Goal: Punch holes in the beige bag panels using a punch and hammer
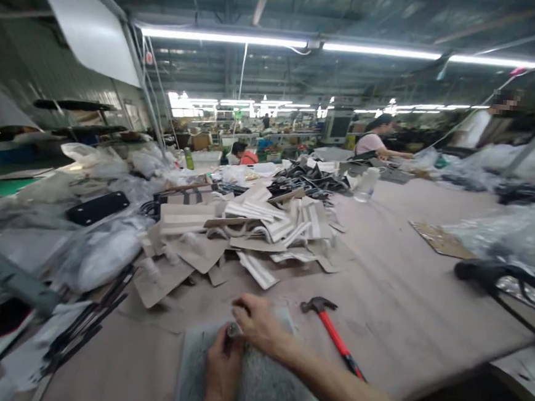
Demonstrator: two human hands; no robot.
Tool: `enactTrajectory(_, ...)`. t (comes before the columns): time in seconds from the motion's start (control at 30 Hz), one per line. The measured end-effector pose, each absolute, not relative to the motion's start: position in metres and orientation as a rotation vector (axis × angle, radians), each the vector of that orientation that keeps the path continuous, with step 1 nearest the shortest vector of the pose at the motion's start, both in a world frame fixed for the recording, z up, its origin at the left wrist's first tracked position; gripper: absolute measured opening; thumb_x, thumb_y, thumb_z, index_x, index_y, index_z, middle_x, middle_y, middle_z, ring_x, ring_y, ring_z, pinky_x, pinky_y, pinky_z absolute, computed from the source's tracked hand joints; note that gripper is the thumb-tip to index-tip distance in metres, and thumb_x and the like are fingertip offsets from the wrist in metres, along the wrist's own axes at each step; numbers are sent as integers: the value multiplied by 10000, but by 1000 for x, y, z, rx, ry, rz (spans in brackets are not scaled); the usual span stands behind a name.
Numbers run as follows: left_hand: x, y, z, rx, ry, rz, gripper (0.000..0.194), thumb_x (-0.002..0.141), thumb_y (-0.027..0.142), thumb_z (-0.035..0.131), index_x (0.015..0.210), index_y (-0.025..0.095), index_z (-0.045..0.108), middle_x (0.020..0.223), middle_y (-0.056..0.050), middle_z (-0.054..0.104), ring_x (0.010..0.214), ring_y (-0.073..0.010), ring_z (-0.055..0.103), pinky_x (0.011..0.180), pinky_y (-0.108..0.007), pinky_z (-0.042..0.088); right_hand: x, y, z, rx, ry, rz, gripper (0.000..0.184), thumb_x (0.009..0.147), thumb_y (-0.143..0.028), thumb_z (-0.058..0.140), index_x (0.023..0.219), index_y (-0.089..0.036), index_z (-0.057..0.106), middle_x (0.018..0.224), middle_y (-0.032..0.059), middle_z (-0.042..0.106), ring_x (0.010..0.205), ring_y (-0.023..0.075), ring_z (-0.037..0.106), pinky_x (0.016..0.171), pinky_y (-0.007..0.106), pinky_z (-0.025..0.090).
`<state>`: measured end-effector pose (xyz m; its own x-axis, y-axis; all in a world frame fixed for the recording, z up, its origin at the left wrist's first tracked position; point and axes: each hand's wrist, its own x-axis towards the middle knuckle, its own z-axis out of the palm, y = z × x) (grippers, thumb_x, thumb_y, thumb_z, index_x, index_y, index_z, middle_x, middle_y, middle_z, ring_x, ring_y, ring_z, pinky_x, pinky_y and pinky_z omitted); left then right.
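Observation:
My left hand [222, 370] and my right hand [257, 326] meet at the near edge of the table over a grey mat [262, 388]. Both pinch a small grey piece [234, 330] between their fingertips; the piece is too small to name. My right forearm reaches in from the lower right. A hammer with a red handle [337, 342] lies on the table just right of my right hand, its dark head pointing away from me.
A heap of cardboard and white folded pieces [246, 236] lies beyond my hands. Black straps [86, 325] and plastic bags [101, 255] crowd the left side. A clear bottle [365, 185] stands farther back. Other people work at the far end.

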<state>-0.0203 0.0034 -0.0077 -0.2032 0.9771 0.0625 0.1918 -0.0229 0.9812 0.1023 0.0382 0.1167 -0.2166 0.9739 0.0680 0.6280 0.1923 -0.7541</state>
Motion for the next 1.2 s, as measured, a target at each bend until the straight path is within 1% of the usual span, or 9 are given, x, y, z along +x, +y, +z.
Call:
enactTrajectory(0.2, -23, 3, -1, 1234, 1604, 1290, 462, 663, 651, 694, 912, 263, 728, 872, -81, 779, 849, -338, 724, 818, -449, 579, 195, 115, 102, -1866, -1832, 579, 330, 934, -263, 404, 1027, -121, 687, 999, 116, 709, 930, 195, 639, 799, 273, 430)
enactTrajectory(0.33, -21, 4, 2, 1266, 1603, 1297, 520, 698, 617, 702, 948, 162, 723, 857, -114, 774, 812, -299, 732, 778, -378, 589, 183, 120, 83, -1891, -2009, 482, 450, 817, -442, 655, 1135, -124, 635, 1171, 160, 627, 1080, 270, 582, 912, 346, 409)
enactTrajectory(0.4, -20, 4, 3, 1277, 1603, 1304, 526, 708, 613, 703, 953, 149, 723, 847, -117, 773, 793, -283, 734, 759, -354, 592, 166, 120, 78, -1883, -2090, 437, 511, 753, -404, 734, 1161, -121, 612, 1252, 188, 573, 1180, 310, 520, 980, 392, 376)
enactTrajectory(0.47, -20, 4, 3, 1287, 1608, 1315, 520, 714, 604, 708, 960, 147, 723, 846, -118, 773, 789, -275, 736, 756, -345, 594, 150, 126, 78, -1882, -2135, 434, 378, 811, -279, 668, 1143, -107, 614, 1237, 203, 574, 1195, 300, 514, 997, 398, 366)
enactTrajectory(0.67, -19, 3, 5, 1335, 1571, 1334, 437, 766, 540, 690, 949, 144, 716, 850, -109, 769, 796, -250, 728, 766, -330, 588, 150, 136, 105, -1863, -2115, 605, 180, 839, -104, 519, 935, -91, 672, 989, 171, 681, 973, 237, 636, 831, 308, 438)
enactTrajectory(0.87, -19, 1, 10, 1248, 1543, 1346, 448, 727, 500, 722, 997, 142, 708, 863, -91, 768, 795, -242, 718, 750, -315, 574, 200, 31, 102, -1717, -1921, 1039, 305, 924, -342, 396, 943, -153, 634, 783, 34, 675, 645, 134, 606, 540, 209, 421)
enactTrajectory(1.0, -19, -1, 9, 1248, 1603, 1352, 374, 750, 437, 715, 989, 149, 705, 837, -66, 754, 781, -218, 700, 755, -296, 552, 222, -69, 58, -1664, -1127, 1656, 477, 780, -632, 520, 898, -175, 584, 575, -31, 552, 388, 84, 432, 360, 198, 288)
enactTrajectory(1.1, -18, -2, 5, 1239, 1573, 1358, 313, 786, 413, 698, 961, 153, 698, 839, -59, 747, 785, -200, 695, 765, -282, 539, 220, -120, 24, -1760, -1000, 1744, 538, 717, -706, 527, 800, -176, 568, 525, -35, 525, 317, 65, 371, 323, 198, 195)
enactTrajectory(1.2, -18, -2, 4, 1219, 1513, 1375, 312, 790, 404, 711, 972, 151, 694, 877, -61, 748, 815, -198, 700, 783, -282, 541, 209, -141, 6, -1796, -988, 1796, 535, 753, -706, 471, 769, -179, 562, 574, 3, 582, 321, 78, 403, 333, 212, 214)
